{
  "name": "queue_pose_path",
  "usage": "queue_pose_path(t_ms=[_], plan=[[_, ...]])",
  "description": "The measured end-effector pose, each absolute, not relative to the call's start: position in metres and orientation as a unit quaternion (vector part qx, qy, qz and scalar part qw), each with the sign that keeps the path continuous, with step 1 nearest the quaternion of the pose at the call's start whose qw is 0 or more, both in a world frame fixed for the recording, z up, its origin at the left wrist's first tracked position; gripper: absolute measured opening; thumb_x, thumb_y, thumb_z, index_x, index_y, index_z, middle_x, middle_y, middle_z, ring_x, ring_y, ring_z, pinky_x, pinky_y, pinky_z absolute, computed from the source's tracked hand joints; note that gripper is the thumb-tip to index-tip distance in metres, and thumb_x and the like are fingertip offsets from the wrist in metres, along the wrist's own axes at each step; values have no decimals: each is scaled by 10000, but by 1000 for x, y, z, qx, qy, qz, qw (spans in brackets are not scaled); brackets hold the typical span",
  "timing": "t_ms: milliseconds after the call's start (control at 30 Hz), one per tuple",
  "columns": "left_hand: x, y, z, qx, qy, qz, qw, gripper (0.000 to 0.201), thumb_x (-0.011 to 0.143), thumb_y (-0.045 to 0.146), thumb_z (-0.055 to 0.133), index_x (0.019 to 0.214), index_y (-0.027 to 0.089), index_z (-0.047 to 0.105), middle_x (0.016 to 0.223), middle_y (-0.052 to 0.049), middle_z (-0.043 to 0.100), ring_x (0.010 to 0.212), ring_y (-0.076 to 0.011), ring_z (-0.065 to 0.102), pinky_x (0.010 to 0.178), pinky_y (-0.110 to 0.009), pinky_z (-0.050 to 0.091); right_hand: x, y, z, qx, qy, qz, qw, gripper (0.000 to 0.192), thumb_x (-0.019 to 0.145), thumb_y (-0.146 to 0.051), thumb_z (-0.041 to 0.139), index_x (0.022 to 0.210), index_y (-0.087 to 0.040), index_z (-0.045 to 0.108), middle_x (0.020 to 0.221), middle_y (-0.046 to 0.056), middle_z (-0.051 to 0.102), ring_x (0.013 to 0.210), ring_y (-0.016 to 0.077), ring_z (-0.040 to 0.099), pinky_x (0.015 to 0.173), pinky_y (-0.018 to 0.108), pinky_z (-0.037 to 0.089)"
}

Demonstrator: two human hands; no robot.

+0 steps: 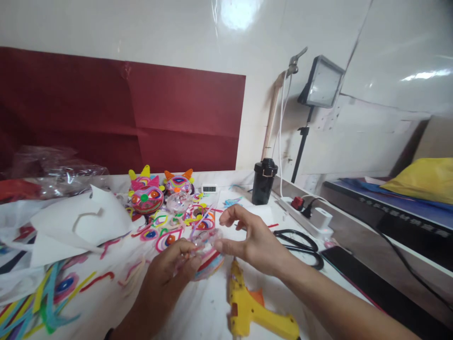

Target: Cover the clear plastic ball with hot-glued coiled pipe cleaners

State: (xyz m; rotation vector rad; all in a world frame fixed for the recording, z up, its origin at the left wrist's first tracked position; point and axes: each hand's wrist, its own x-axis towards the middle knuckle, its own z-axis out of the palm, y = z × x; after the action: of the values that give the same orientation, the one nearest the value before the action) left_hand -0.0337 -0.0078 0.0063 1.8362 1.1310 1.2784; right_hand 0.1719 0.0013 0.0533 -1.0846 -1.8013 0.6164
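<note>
Left hand (pixel 170 267): curled low over the worktop (pixel 212 309), its grip pinching the near edge of a clear, striped ball-shaped piece (pixel 205 257); the exact finger contact is blurred.
Right hand (pixel 253 241): hangs just beside the piece on its right; fingers spread and loosely bent, thumb tip near the piece's top, grip closed on nothing that shows.
Piece in hand: a see-through shell with red, blue and pale stripes, raised slightly off the worktop, between the two hands, in front of the person.
Doing it well: judged from the pinch, the shell looks light and slippery, so a steady left hold matters while the right fingers work at the top; short, small motions suit it.
Glue gun (pixel 247 307): yellow, lying on the worktop just below the right wrist, nozzle pointing up toward the piece; a forearm could brush it.
Scissors (pixel 300 243): black-handled, to the right of the right hand.
Finished faces (pixel 146 198): bright round decorated pieces behind the hands, near the wall.
Pipe cleaners (pixel 42 297): loose coloured strands at left, crowding that side.
Black canister (pixel 264 182): upright, well behind the right hand.
Power strip (pixel 307 217): white, along the right edge, cables trailing.
</note>
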Motion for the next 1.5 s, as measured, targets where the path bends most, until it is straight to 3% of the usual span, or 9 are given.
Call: queue_pose_path(t_ms=[100,233,367,667,800,933,1300,1500], plan=[[-34,-6,4,665,428,494,362,188,812,422,611,803,236,635,650,40,602,604,-144,537,557,-218,425,173,10,60,-394,-730,363,423,401,664,-288,786,973,-209,542,979,29,646,912,194,585,822,347,425],[-34,-3,3,625,388,491,467,211,816,434,620,825,223,628,684,32,620,641,-142,549,611,-228,437,169,20,69,-343,-681,528,374,470,613,-293,819,933,-202,487,743,-26,640,641,134,570,653,289,441],[-38,2,1,605,370,479,517,214,822,432,618,834,218,613,718,21,617,685,-155,548,652,-252,435,166,29,72,-332,-661,569,359,521,547,-244,839,891,-214,449,620,-77,614,543,109,545,593,259,411],[-39,3,9,659,419,439,444,263,852,437,512,856,214,651,718,1,589,733,-194,527,666,-280,409,150,30,67,-336,-667,578,330,532,529,-171,809,873,-228,408,542,-120,591,438,71,447,471,201,334],[-33,-1,15,670,406,413,465,256,805,433,585,710,196,600,625,41,509,598,-136,441,555,-243,349,143,29,63,-351,-672,570,319,542,510,-136,791,865,-234,394,534,-127,588,440,75,466,475,199,365],[-32,1,15,652,416,409,484,270,775,447,626,710,188,593,610,50,518,570,-121,445,542,-235,352,141,29,61,-360,-673,562,320,513,519,-127,770,859,-235,402,540,-126,588,433,69,457,460,187,352],[-30,0,17,646,458,418,445,266,814,435,591,759,183,657,721,-3,632,699,-169,548,636,-269,420,154,29,70,-319,-670,588,320,352,623,-108,635,912,-214,465,615,-68,623,605,130,586,614,254,405],[-28,0,18,610,462,456,455,244,762,386,627,629,185,587,590,36,550,589,-138,490,561,-250,391,158,30,74,-320,-663,578,353,286,658,-77,592,895,-200,490,640,-46,646,602,124,577,628,259,405]])
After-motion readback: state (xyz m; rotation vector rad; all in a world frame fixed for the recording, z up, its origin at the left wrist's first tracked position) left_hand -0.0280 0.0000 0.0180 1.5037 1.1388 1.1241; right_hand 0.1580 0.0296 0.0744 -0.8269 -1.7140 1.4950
